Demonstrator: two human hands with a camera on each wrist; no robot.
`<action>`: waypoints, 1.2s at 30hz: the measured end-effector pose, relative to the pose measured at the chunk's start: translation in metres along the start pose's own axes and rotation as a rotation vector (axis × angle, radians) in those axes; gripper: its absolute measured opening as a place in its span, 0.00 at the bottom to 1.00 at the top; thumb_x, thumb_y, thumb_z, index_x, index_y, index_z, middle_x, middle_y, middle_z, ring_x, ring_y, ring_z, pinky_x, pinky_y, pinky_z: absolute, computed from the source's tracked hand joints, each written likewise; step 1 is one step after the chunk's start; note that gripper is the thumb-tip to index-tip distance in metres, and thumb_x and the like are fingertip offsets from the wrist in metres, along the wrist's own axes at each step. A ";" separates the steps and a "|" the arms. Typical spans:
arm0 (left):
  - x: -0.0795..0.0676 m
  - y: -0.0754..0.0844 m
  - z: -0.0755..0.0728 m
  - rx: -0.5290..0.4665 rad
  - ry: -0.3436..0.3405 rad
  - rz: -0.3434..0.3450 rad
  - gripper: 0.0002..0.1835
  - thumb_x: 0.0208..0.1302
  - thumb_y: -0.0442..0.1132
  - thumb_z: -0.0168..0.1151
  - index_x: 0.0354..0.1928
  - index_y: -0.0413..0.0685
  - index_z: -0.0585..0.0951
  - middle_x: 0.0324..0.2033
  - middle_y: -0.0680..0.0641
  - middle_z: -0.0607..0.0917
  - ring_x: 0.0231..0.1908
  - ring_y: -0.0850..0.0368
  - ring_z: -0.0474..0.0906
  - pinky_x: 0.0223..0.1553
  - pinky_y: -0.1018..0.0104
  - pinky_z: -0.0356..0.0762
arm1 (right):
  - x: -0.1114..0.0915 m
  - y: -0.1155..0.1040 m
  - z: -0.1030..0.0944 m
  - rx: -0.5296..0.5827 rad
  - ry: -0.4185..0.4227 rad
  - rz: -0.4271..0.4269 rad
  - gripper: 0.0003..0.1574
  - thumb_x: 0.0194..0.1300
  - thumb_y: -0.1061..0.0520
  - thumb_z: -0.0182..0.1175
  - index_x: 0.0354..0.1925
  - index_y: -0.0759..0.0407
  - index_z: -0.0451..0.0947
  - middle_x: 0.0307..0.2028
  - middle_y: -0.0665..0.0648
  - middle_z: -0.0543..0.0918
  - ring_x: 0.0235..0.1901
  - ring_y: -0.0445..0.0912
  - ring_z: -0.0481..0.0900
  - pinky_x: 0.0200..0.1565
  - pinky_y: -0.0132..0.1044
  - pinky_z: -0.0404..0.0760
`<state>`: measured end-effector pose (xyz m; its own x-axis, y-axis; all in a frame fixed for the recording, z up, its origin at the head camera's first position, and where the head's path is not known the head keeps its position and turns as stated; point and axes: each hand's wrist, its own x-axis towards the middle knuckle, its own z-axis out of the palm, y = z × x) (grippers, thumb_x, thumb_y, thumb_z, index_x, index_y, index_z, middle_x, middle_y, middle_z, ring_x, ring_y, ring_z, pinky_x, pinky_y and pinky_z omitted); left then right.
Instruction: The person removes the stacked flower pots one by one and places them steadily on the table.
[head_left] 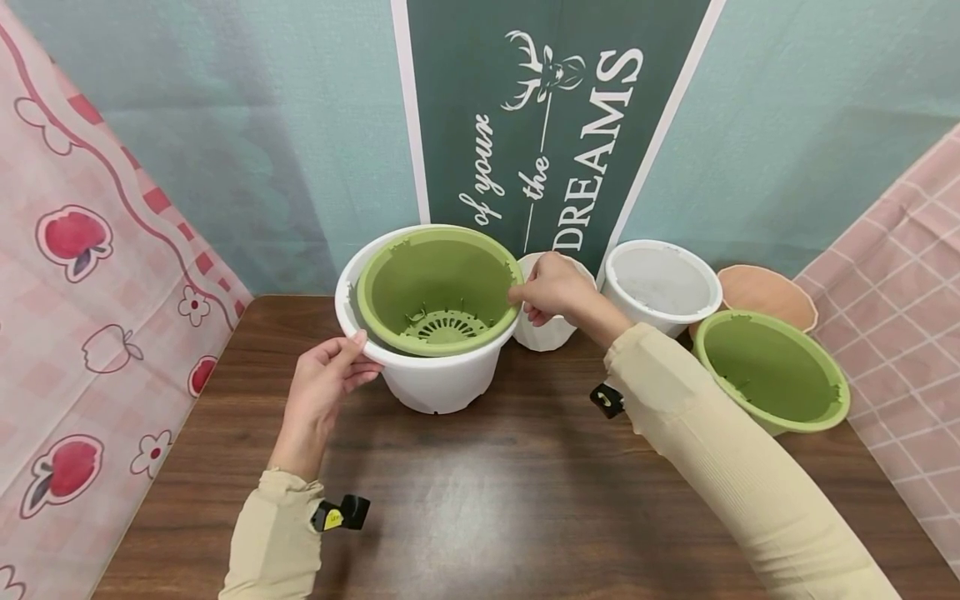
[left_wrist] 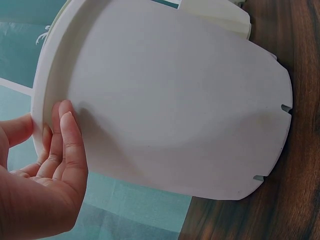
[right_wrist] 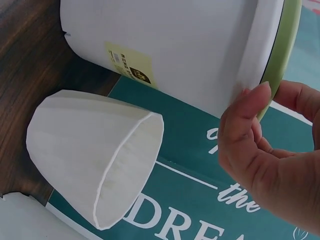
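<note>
A large white flowerpot (head_left: 442,387) stands at the back of the table, with a green flowerpot (head_left: 427,279) sitting inside it, tilted, its slotted base visible. My left hand (head_left: 318,392) grips the white pot's rim at the near left; in the left wrist view the thumb is on the outer edge and the fingers (left_wrist: 75,145) curl under the lip. At the right side, my right hand (head_left: 555,290) pinches the green pot's rim (right_wrist: 283,55) between thumb and fingers. In the right wrist view, the white pot's wall carries a yellow label (right_wrist: 131,64).
Right of the nested pots stand a small white faceted pot (head_left: 546,332), partly behind my right hand, another white pot (head_left: 652,283), a second green pot (head_left: 780,371) and an orange pot (head_left: 765,292). Fabric curtains (head_left: 247,125) border the wooden table (head_left: 450,508) at the back and sides.
</note>
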<state>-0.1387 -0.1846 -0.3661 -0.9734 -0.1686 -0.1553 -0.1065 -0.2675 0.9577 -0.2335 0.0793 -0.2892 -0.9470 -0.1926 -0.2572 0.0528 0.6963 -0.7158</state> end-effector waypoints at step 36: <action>0.000 0.001 0.000 -0.001 0.003 0.005 0.10 0.65 0.38 0.55 0.26 0.44 0.75 0.18 0.50 0.81 0.22 0.60 0.80 0.29 0.72 0.80 | -0.002 -0.011 0.004 0.163 0.012 0.084 0.10 0.53 0.68 0.52 0.17 0.67 0.69 0.11 0.56 0.71 0.10 0.41 0.74 0.23 0.34 0.82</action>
<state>-0.1385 -0.1844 -0.3651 -0.9733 -0.1726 -0.1514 -0.1015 -0.2680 0.9580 -0.2312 0.0692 -0.2840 -0.9408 -0.1291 -0.3136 0.1819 0.5883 -0.7879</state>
